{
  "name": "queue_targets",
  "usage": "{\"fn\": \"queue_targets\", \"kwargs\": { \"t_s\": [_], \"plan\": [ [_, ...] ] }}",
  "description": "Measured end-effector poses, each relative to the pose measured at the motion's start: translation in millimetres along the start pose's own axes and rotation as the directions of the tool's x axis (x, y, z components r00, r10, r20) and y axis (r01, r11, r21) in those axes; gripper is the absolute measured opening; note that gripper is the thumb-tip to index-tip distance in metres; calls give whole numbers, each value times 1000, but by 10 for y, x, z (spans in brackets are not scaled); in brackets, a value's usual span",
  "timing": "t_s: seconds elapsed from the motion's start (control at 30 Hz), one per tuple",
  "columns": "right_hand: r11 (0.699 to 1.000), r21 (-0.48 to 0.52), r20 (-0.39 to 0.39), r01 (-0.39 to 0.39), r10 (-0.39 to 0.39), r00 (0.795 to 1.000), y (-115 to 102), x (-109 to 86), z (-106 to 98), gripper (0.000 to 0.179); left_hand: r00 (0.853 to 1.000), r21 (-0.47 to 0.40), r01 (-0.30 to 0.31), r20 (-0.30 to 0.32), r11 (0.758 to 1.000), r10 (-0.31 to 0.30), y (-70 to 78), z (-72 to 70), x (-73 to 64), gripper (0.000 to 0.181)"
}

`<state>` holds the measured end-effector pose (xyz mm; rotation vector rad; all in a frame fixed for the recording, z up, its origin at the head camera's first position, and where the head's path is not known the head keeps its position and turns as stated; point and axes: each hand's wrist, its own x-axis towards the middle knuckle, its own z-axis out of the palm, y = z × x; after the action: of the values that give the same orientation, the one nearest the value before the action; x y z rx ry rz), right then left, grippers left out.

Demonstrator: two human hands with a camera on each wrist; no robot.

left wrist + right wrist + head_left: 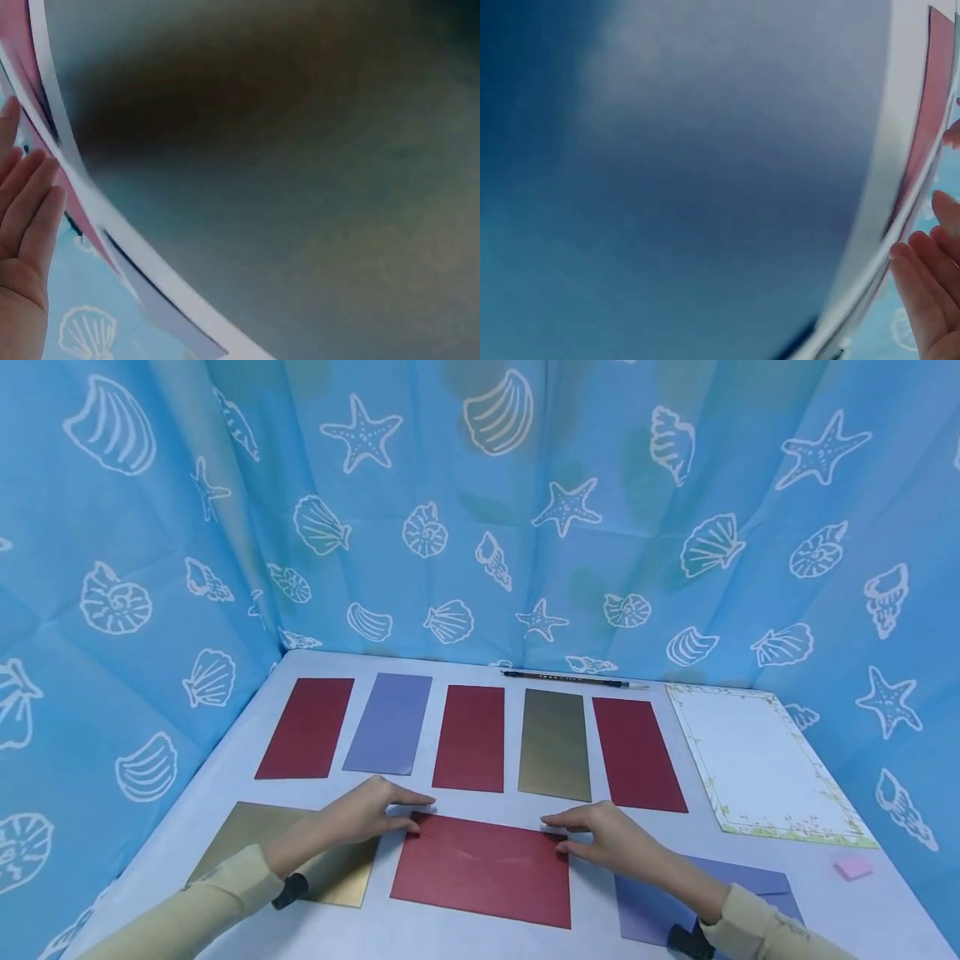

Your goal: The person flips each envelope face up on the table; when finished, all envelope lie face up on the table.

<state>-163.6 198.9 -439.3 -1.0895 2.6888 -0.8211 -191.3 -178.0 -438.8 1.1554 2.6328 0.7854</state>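
A red envelope (480, 881) lies flat at the front middle of the white table, long side across. My left hand (352, 818) is at its upper left corner, thumb tip on the corner and straight index finger just beyond the top edge. At the upper right corner my right hand (611, 839) mirrors this, thumb and index finger apart. Under the left forearm lies a gold envelope (243, 831), partly covered. A purple envelope (645, 902) is partly hidden beneath the right forearm. Fingers of the left hand (34, 217) and right hand (926, 285) appear extended in the wrist views.
Behind the hands lies a row of red, purple and gold envelopes, with a gold one (555, 743) right of centre. A brush pen (566, 677) lies along the back edge. At right are a bordered sheet of paper (765, 760) and a pink eraser-like block (853, 867).
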Motion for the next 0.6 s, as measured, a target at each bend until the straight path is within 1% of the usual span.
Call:
{"fn": "queue_targets", "kwargs": {
  "t_s": [0.07, 0.13, 0.2, 0.27, 0.33, 0.43, 0.5, 0.6],
  "plan": [
    [996, -78, 7, 30, -29, 1000, -41, -12, -20, 41, 1000, 13, 17, -10, 1000, -17, 37, -20, -38, 50],
    [985, -163, 27, 64, -60, 998, -103, -37, -43, 45, 999, 42, 43, -13, 998, -43, 104, -39, -98, 57],
    [971, -222, 63, 92, -80, 995, -171, -77, -59, 49, 997, 77, 72, 3, 994, -73, 189, -45, -178, 63],
    [963, -244, 109, 112, -88, 990, -231, -128, -62, 53, 994, 119, 99, 35, 988, -104, 279, -35, -272, 66],
    [964, -238, 157, 117, -80, 984, -268, -179, -50, 54, 991, 153, 100, 68, 983, -112, 349, -7, -363, 65],
    [974, -188, 200, 128, -89, 976, -278, -240, -28, 54, 990, 184, 78, 98, 980, -97, 405, 51, -483, 64],
    [980, -147, 213, 131, -98, 972, -264, -261, -17, 54, 991, 169, 66, 104, 983, -85, 413, 93, -534, 64],
    [987, -78, 216, 138, -119, 969, -236, -270, -9, 53, 991, 107, 66, 111, 992, -77, 409, 148, -583, 63]
  ]
}}
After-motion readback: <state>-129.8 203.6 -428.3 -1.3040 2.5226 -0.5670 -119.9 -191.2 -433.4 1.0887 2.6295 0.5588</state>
